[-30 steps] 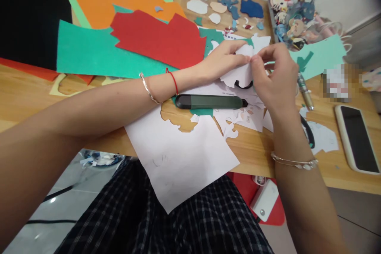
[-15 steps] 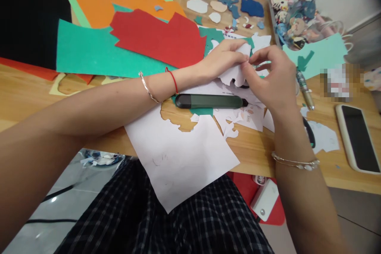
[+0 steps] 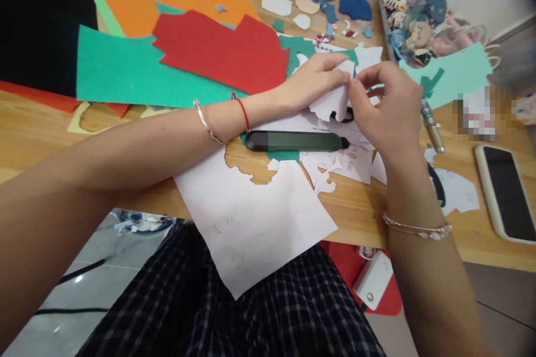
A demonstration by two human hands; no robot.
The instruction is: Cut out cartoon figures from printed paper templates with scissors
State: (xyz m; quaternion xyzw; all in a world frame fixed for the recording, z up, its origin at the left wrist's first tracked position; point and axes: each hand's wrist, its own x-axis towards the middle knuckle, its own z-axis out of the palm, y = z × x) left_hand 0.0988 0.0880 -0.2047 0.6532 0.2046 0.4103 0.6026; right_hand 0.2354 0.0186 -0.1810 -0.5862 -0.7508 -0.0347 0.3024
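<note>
My left hand [image 3: 314, 81] is closed on a white paper cutout [image 3: 329, 101] with a wavy edge, its thumb lying on top. At the paper's upper right edge, the thumb and forefinger of my right hand [image 3: 389, 106] pinch together. A dark curved loop [image 3: 347, 116] shows from beneath the cutout; the rest of it is hidden. Just below my left wrist lies a thick dark green tool [image 3: 299, 141] with black ends. A white sheet [image 3: 259, 228] with a ragged hole hangs over the table's front edge.
Red paper [image 3: 226, 50], green paper [image 3: 121, 72] and orange paper [image 3: 176, 5] overlap at the left. Small cut pieces [image 3: 307, 5] lie at the back. A tray of trinkets [image 3: 419, 25] stands at the back right, and a phone [image 3: 508, 192] lies at the right.
My right hand has shifted slightly right, with its fingers still at the cutout's edge. The cutout has turned a little, and more of the dark loop shows.
</note>
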